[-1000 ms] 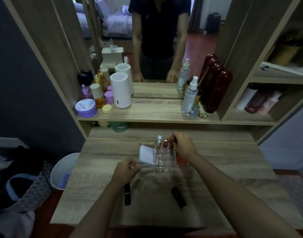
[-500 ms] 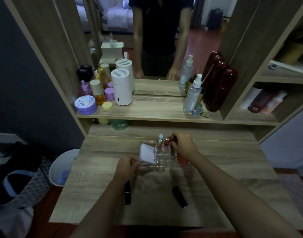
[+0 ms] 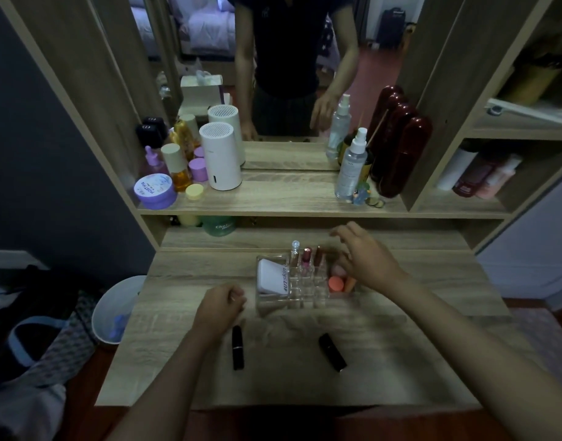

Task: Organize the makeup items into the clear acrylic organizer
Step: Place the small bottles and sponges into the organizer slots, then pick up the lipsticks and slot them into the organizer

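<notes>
The clear acrylic organizer (image 3: 274, 305) stands mid-desk. It holds a white compact (image 3: 272, 276) on the left, three upright lipsticks (image 3: 306, 257) in the back slots and orange sponges (image 3: 336, 283) on the right. My right hand (image 3: 364, 254) hovers over the organizer's right end with fingers spread, holding nothing. My left hand (image 3: 220, 305) rests curled at the organizer's left front corner. Two black lipstick tubes lie on the desk in front: one (image 3: 237, 346) just below my left hand, the other (image 3: 332, 352) to the right.
The raised shelf behind carries a purple jar (image 3: 154, 191), bottles, a white cylinder (image 3: 220, 160), a spray bottle (image 3: 351, 168) and dark red cases (image 3: 403, 154) before a mirror. A white bin (image 3: 115, 308) stands on the floor left of the desk.
My right hand has let go of the third lipstick in the back slot and lifted up and to the right with fingers open. My left hand has stayed near the organizer's left corner.
</notes>
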